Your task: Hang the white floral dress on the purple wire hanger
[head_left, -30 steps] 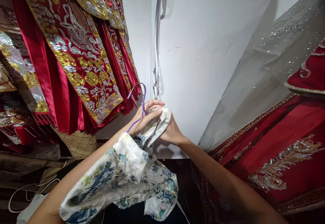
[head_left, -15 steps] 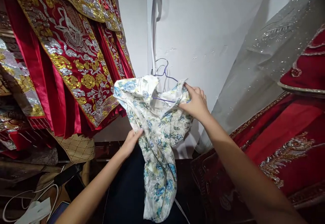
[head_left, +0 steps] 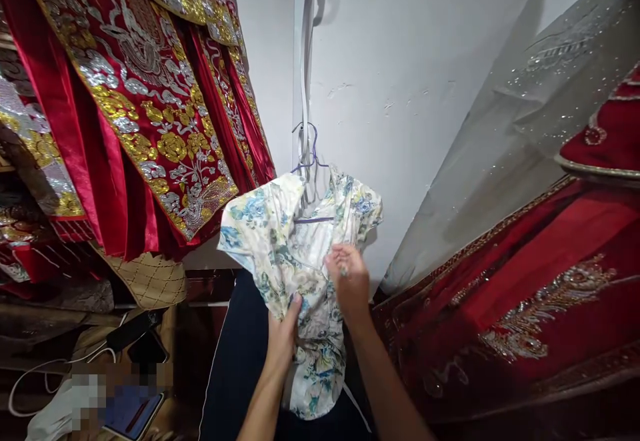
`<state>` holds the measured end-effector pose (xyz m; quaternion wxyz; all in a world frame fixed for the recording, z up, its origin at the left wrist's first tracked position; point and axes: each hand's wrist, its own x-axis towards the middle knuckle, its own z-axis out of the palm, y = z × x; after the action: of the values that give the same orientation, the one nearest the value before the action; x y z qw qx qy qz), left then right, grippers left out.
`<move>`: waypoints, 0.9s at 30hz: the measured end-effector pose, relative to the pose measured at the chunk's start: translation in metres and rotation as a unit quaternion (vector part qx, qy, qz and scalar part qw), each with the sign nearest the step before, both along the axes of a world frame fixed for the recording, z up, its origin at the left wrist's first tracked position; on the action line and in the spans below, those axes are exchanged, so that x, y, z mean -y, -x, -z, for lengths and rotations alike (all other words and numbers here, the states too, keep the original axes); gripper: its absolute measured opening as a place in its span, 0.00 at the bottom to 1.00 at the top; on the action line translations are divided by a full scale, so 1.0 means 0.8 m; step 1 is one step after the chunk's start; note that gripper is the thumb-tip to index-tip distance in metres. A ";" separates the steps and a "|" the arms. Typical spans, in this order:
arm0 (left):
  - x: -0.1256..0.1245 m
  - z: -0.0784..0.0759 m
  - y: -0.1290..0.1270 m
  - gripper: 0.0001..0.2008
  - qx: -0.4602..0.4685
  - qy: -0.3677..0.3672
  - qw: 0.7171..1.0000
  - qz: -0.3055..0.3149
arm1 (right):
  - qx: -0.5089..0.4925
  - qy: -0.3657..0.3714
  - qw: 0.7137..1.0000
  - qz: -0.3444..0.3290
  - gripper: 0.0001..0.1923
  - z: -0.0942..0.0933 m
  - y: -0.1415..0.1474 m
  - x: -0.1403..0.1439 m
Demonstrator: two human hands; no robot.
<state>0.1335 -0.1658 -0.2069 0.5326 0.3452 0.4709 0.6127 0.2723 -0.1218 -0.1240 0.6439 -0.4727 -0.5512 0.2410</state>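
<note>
A white dress [head_left: 260, 228] with blue, yellow and green flowers, short sleeves and a V-neck hangs in front of me on a thin purple hanger [head_left: 314, 154]. My left hand [head_left: 284, 329] grips the dress at its left side, thumb on the front and fingers hidden behind the cloth. At the right edge of the neckline, my right hand [head_left: 350, 280] has curled fingers that appear to pinch the fabric. The lower part of the dress drops between my forearms.
Red garments with gold and silver embroidery [head_left: 173, 141] hang at left. On the right are a sheer glittery veil-like fabric [head_left: 480, 134] and a beaded red garment [head_left: 565, 268]. A white wall [head_left: 390, 41] stands behind. A tablet-like device [head_left: 133, 414] and white cable [head_left: 30, 374] lie lower left.
My right hand has left the right shoulder and come down to the neckline. My left hand has moved right and lower along the side. The dress now hangs with both shoulders spread on the hanger.
</note>
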 end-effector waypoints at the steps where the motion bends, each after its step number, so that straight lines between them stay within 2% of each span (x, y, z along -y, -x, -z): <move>1: 0.005 -0.001 -0.002 0.41 -0.011 -0.003 1.000 0.007 | -0.015 0.050 0.999 -0.011 0.14 0.019 0.006 0.003; 2: 0.008 -0.004 -0.001 0.41 -0.019 -0.004 1.000 0.007 | -0.014 0.094 0.995 -0.032 0.15 0.034 0.010 0.006; 4: 0.011 -0.011 0.006 0.40 -0.022 0.002 1.000 -0.007 | 0.015 0.149 0.984 -0.093 0.21 0.049 0.011 0.009; 7: 0.011 -0.017 0.022 0.38 -0.009 0.022 1.000 -0.017 | 0.048 0.169 0.968 -0.178 0.23 0.047 0.008 0.011; 9: 0.013 -0.016 0.031 0.36 -0.011 0.032 0.999 -0.025 | 0.035 0.171 0.965 -0.194 0.23 0.041 0.006 0.013; 11: 0.015 -0.013 0.035 0.36 -0.057 0.006 0.995 -0.079 | 0.018 0.176 0.965 -0.194 0.22 0.037 0.005 0.018; 13: 0.015 -0.011 0.036 0.40 -0.160 -0.069 0.967 -0.187 | 0.006 0.181 0.963 -0.199 0.20 0.036 0.006 0.024; 14: 0.014 -0.012 0.034 0.42 -0.223 -0.114 0.939 -0.235 | 0.001 0.181 0.962 -0.205 0.19 0.035 0.006 0.027; 15: 0.011 -0.013 0.032 0.41 -0.281 -0.156 0.912 -0.256 | -0.003 0.179 0.960 -0.215 0.18 0.034 0.007 0.030; 16: 0.008 -0.015 0.029 0.38 -0.327 -0.188 0.896 -0.235 | -0.005 0.176 0.957 -0.229 0.18 0.031 0.008 0.033; 17: 0.004 -0.018 0.024 0.32 -0.352 -0.208 0.894 -0.182 | -0.003 0.173 0.953 -0.247 0.17 0.028 0.009 0.034; 19: -0.007 -0.026 0.015 0.19 -0.348 -0.216 0.911 -0.056 | 0.000 0.171 0.942 -0.288 0.16 0.020 0.010 0.035; 20: -0.013 -0.030 0.010 0.15 -0.333 -0.212 0.918 -0.018 | -0.001 0.176 0.937 -0.300 0.15 0.014 0.009 0.032; 23: -0.027 -0.038 -0.001 0.07 -0.329 -0.202 0.923 0.007 | -0.021 0.214 0.930 -0.299 0.11 -0.013 0.002 0.009; 26: -0.036 -0.037 0.000 0.06 -0.396 -0.196 0.895 0.062 | -0.060 0.225 0.937 -0.262 0.10 -0.059 -0.009 -0.037; 27: -0.038 -0.037 0.002 0.05 -0.429 -0.193 0.878 0.087 | -0.076 0.197 0.946 -0.247 0.10 -0.078 -0.012 -0.055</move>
<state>0.1321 -0.1357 -0.1773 0.2521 0.7097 0.4936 0.4349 0.2817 -0.0780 -0.0618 0.4983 -0.4199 -0.5413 0.5314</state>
